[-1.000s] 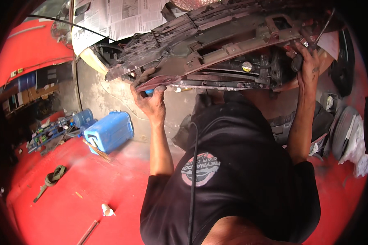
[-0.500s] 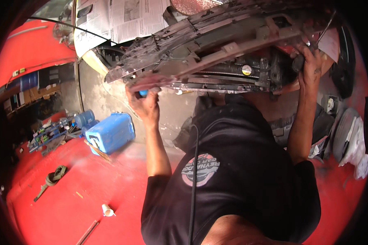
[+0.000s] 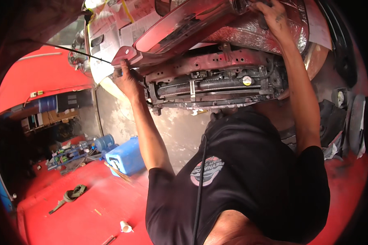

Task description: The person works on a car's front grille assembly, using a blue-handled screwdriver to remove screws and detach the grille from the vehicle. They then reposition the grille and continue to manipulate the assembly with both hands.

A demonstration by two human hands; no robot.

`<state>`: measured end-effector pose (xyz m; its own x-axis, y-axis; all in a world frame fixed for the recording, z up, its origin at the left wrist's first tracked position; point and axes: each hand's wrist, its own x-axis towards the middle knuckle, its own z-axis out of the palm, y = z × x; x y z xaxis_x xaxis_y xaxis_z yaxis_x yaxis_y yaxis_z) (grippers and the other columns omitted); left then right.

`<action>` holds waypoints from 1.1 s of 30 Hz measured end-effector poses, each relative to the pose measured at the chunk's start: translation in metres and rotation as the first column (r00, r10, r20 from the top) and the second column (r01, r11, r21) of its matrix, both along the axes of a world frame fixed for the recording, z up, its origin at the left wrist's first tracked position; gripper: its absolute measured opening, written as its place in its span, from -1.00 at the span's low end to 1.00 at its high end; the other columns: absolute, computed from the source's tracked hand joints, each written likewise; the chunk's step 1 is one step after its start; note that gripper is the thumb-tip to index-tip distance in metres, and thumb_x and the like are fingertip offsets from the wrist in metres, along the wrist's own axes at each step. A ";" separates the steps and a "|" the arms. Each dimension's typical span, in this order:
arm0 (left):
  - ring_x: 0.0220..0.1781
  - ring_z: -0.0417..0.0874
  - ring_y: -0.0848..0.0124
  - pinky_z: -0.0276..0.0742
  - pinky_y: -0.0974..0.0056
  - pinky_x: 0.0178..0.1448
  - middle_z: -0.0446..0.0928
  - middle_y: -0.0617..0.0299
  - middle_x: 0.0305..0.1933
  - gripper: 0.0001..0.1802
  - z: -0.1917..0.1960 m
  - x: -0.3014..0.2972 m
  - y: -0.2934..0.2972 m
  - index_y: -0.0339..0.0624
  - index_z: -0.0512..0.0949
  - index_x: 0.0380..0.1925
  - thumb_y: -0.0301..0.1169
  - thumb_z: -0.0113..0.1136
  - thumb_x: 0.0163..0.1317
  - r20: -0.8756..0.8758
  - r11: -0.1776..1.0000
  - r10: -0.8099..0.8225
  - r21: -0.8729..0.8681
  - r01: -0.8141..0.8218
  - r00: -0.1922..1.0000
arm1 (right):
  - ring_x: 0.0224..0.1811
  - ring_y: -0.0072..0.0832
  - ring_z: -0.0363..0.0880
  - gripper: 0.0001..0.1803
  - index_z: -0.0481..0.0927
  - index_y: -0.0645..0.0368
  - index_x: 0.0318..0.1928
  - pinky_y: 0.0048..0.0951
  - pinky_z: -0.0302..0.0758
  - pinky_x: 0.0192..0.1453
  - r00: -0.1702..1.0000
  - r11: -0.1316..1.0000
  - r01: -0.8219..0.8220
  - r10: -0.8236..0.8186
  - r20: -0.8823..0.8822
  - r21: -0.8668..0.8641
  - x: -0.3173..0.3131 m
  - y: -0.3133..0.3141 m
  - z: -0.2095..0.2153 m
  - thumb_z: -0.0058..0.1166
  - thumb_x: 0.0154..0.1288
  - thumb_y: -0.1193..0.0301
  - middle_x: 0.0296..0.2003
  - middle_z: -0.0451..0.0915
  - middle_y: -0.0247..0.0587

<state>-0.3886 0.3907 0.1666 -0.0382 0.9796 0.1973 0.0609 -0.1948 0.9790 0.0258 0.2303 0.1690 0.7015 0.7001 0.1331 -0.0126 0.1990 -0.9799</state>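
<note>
A long dark red car body panel (image 3: 184,28) is held up in front of me above the car's open front. My left hand (image 3: 129,78) grips the panel's left end from below. My right hand (image 3: 274,16) is raised high and holds the panel's upper right part, against a silvery lining (image 3: 253,32). Below the panel the front crossmember and radiator (image 3: 216,86) show, with a round yellow cap (image 3: 247,80). My black shirt fills the lower middle, with a black cable (image 3: 199,192) running down it.
On the red floor to my left stand a blue plastic canister (image 3: 126,157) and a blue bottle (image 3: 104,142), beside a heap of tools (image 3: 67,155). A green strap (image 3: 71,195) and a small white cup (image 3: 126,226) lie nearer. Car parts (image 3: 347,118) lean at right. A thin rod (image 3: 77,53) slants at upper left.
The panel has risen and tipped up, uncovering the radiator and crossmember. Both hands went up with it. The blue item seen at my left hand before no longer shows.
</note>
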 end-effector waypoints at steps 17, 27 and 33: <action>-0.76 0.35 0.50 0.21 0.30 -0.67 0.50 0.28 -0.59 -0.49 -0.023 -0.006 0.077 -0.22 0.57 -0.32 0.07 0.35 0.35 -0.004 0.975 -0.057 -0.216 0.055 0.998 | -0.09 -0.38 0.71 -0.55 0.56 0.31 0.24 -0.38 0.64 0.04 0.995 0.992 -0.066 0.057 0.084 0.109 0.007 0.041 -0.024 0.11 0.35 0.50 -0.12 0.70 -0.13; -0.76 0.35 0.50 0.20 0.31 -0.64 0.46 0.33 -0.66 -0.40 -0.030 -0.015 0.098 -0.27 0.66 -0.40 0.15 0.35 0.32 -0.092 0.982 -0.094 -0.175 0.077 0.991 | -0.33 -0.44 0.74 -0.65 0.64 0.32 0.10 -0.46 0.67 -0.23 0.995 0.999 -0.011 0.015 -0.098 0.040 -0.062 0.024 -0.064 0.18 0.30 0.56 -0.28 0.76 -0.14; -0.77 0.26 0.57 0.06 0.34 -0.65 0.43 0.37 -0.66 -0.48 -0.029 -0.020 0.088 -0.18 0.58 -0.46 0.09 0.41 0.30 0.041 0.960 -0.126 -0.247 0.132 0.991 | -0.33 -0.47 0.72 -0.66 0.63 0.34 0.09 -0.49 0.66 -0.25 0.986 0.999 -0.045 0.046 -0.162 0.010 -0.091 0.010 -0.076 0.18 0.31 0.53 -0.27 0.74 -0.15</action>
